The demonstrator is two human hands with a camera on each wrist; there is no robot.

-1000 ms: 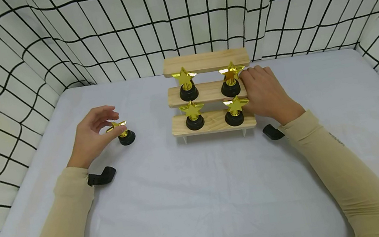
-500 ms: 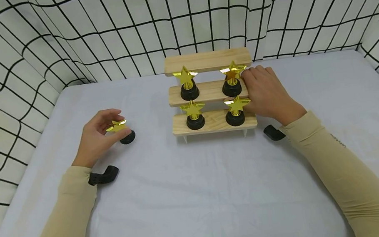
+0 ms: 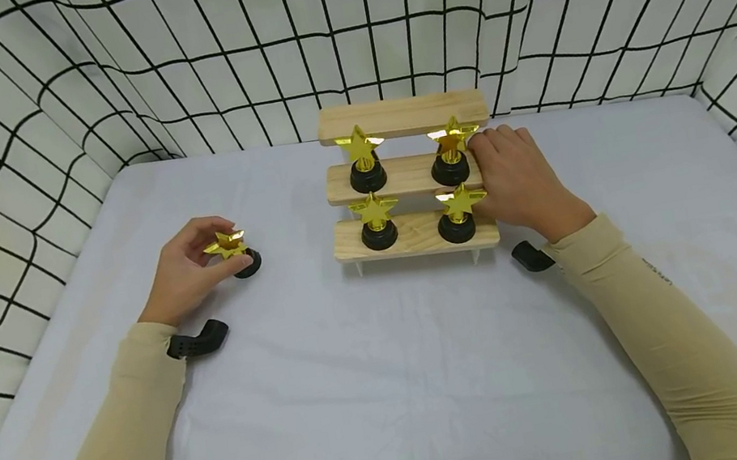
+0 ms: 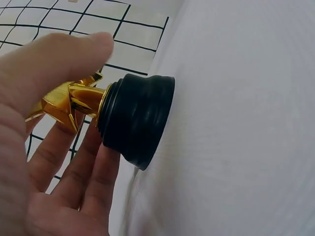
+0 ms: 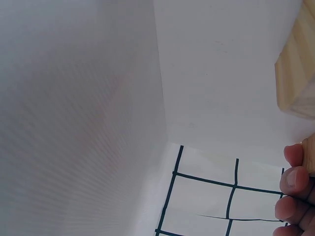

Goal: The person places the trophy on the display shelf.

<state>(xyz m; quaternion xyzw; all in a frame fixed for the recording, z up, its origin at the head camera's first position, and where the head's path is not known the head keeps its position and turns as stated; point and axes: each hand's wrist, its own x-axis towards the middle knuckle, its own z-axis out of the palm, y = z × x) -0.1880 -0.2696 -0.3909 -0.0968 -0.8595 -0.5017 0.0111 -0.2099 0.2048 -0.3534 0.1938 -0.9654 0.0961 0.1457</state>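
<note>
My left hand (image 3: 186, 269) is curled round a small trophy, a gold star (image 3: 226, 244) on a round black base (image 4: 138, 118). In the left wrist view its thumb lies on one side and the fingers on the other; the base is at or very near the white cloth. A three-tier wooden display stand (image 3: 400, 116) is at the back, and my right hand (image 3: 518, 179) grips its right end near the middle tier. Star trophies stand upright in pairs on its lower two tiers, among them one at front left (image 3: 376, 220) and one at front right (image 3: 460, 212).
White cloth (image 3: 397, 389) covers the table. Black grid netting (image 3: 369, 24) over white walls encloses the back and both sides. Each wrist carries a black camera mount, one of them on the left (image 3: 199, 340). The top tier bears no trophy.
My left hand has moved slightly right and down and its fingers have closed in round the trophy. The trophy has barely shifted. My right hand stays on the stand.
</note>
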